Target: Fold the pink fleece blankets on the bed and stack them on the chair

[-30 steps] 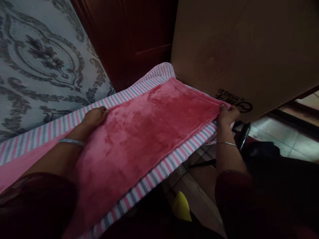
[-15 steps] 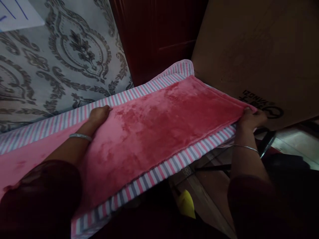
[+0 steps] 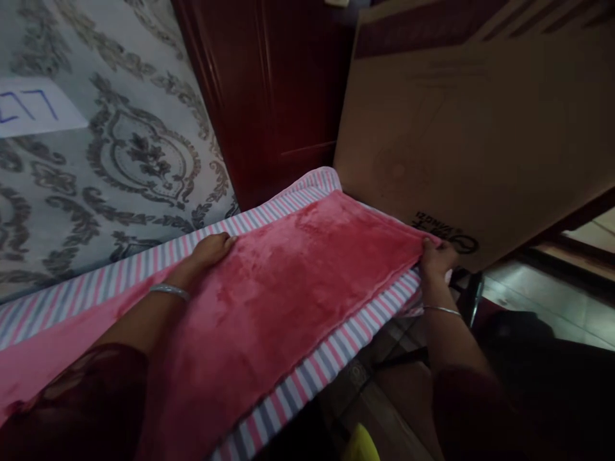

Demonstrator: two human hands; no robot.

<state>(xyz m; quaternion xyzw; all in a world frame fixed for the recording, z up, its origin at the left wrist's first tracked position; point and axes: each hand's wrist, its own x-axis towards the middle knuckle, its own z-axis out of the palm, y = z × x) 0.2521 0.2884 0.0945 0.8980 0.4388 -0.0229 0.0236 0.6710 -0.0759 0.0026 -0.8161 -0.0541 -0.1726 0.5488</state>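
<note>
A long pink plush blanket [image 3: 288, 275], folded to a narrow strip, lies over a pink, grey and white striped cloth [image 3: 331, 358] that shows along both long sides. My left hand [image 3: 211, 250] is closed at the plush's far long edge, its fingertips partly hidden. At the right end, my right hand [image 3: 436, 259] pinches the near corner of the plush, thumb on top and the other fingers out of sight beneath. Between the two hands the pile looks mottled in lighter and darker patches.
A large cardboard box [image 3: 461, 128] stands behind the right end, beside a dark red door or panel [image 3: 278, 83]. Patterned wallpaper [image 3: 144, 153] with a marked paper [image 3: 41, 105] is at left. Something yellow [image 3: 360, 445] and dark legs [image 3: 403, 358] show below.
The view has tilted up, so things appear lower and further left. My left hand has moved rightward along the far edge; my right hand keeps the same corner.
</note>
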